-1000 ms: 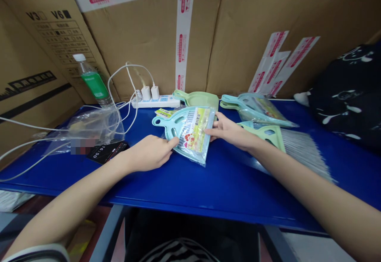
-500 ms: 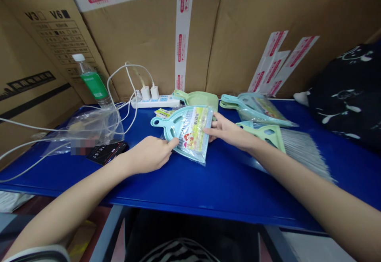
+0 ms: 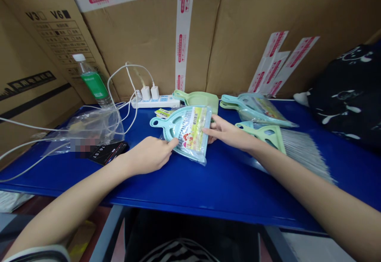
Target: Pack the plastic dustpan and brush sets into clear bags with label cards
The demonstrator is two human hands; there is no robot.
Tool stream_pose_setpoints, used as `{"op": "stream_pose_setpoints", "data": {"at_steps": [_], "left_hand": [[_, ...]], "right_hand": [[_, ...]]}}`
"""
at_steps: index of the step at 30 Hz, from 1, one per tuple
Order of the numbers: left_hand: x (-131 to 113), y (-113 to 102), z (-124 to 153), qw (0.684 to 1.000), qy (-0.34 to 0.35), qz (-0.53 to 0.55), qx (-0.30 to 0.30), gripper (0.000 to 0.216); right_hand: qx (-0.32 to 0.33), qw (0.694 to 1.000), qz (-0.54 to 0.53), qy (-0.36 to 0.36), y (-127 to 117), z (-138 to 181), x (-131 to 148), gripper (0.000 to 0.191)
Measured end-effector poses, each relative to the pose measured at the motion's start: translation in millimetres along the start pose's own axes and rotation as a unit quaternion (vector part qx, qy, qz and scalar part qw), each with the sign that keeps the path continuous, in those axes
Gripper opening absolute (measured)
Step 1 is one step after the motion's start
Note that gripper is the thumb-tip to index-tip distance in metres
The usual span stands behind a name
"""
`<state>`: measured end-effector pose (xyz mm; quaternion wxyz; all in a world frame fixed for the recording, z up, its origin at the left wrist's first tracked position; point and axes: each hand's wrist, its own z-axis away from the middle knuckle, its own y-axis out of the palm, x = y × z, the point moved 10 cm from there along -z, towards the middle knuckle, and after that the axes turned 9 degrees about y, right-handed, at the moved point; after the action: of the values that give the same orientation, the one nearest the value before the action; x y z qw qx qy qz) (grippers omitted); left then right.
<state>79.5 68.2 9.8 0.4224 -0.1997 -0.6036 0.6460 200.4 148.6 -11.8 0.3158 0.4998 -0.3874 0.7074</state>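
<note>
Between my hands is a light blue dustpan and brush set [image 3: 193, 129], wrapped in clear plastic with a yellow-green label card. My left hand [image 3: 153, 154] pinches its lower left edge between thumb and fingers. On the opposite edge, my right hand [image 3: 226, 132] has its thumb on top and the other fingers underneath, partly hidden. The handle with its ring end points left. Behind it lies a green dustpan [image 3: 202, 99]. Under my right forearm rests a green brush [image 3: 270, 136] with grey bristles, partly covered by the arm.
More wrapped dustpan sets [image 3: 258, 109] lie at the back right. A power strip [image 3: 156, 102] with white cables stands against the cardboard. To the left are a bottle [image 3: 94, 83], a plastic bag [image 3: 89, 125] and a phone [image 3: 110, 153]. A dark patterned bag [image 3: 348, 91] sits far right.
The blue set has tilted and shifted very slightly in my hands. Both hands keep their hold, and the other things stay in place.
</note>
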Motion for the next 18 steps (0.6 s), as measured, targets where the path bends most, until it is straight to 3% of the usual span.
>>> {"op": "stream_pose_setpoints", "data": {"at_steps": [18], "left_hand": [[0.2,2.0,1.4,1.000,-0.015,-0.005,0.013,0.023]], "right_hand": [[0.007,0.999,0.048,-0.002,3.3,-0.1,0.6,0.045]]}}
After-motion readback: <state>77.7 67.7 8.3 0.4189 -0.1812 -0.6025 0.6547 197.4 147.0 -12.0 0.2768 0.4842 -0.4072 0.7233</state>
